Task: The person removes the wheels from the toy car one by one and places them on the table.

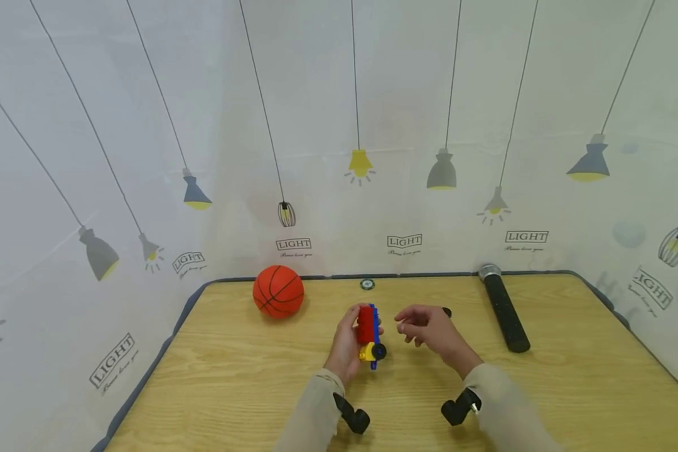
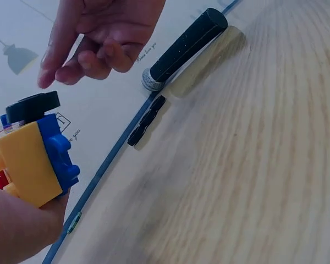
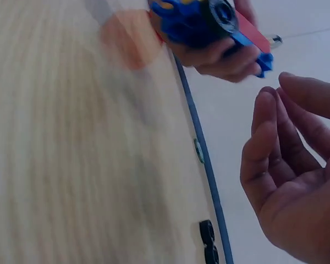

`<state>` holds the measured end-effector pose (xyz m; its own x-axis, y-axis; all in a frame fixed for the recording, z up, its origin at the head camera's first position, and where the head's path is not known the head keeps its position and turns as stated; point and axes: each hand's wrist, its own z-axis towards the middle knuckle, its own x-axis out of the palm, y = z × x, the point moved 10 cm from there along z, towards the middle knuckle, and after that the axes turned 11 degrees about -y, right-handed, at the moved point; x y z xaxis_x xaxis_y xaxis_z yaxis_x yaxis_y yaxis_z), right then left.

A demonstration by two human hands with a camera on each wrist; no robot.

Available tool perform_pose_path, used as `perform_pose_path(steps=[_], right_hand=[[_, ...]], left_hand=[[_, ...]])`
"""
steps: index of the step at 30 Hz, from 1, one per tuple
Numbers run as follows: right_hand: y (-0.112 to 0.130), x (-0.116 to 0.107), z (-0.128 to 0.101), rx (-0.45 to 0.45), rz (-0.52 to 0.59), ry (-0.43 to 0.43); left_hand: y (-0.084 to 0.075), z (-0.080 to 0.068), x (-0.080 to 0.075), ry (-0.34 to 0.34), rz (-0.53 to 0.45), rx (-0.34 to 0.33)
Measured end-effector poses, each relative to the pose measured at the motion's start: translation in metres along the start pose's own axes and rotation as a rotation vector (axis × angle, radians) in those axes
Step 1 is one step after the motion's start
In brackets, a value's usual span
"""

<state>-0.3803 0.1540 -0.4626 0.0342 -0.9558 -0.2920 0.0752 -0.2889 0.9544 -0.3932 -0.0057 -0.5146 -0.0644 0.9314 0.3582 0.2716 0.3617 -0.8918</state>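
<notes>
My left hand [image 1: 343, 349] grips a toy vehicle of red, yellow and blue building blocks [image 1: 366, 325] over the middle of the table. A black wheel [image 1: 378, 351] is on its near end; in the left wrist view the same wheel [image 2: 34, 106] stands out above the yellow block [image 2: 30, 165]. To the right of the toy, a short gap away, is my right hand [image 1: 434, 329], its fingers loosely bent with nothing held. In the right wrist view its thumb and fingertips [image 3: 269, 94] come close together just below the toy's blue end [image 3: 265, 63].
An orange basketball [image 1: 279, 292] is at the back left of the wooden table [image 1: 220, 376]. Near the back edge lies a small green-rimmed disc [image 1: 368, 284]. A black microphone [image 1: 505, 307] lies at the right, and a small lobed black object [image 2: 147, 120] is partly hidden behind my right hand.
</notes>
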Motion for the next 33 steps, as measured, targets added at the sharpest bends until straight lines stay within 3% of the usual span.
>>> perform_pose_path(steps=[9, 19, 33], right_hand=[[0.005, 0.035, -0.018, -0.127, -0.015, 0.126], [0.006, 0.049, -0.027, -0.123, 0.008, 0.150], [0.008, 0.053, -0.029, -0.151, -0.019, 0.115]], left_hand=[[-0.004, 0.001, -0.004, -0.031, -0.038, 0.032], [-0.002, 0.002, -0.008, -0.056, -0.046, 0.015], [-0.001, -0.002, -0.005, -0.062, -0.026, 0.012]])
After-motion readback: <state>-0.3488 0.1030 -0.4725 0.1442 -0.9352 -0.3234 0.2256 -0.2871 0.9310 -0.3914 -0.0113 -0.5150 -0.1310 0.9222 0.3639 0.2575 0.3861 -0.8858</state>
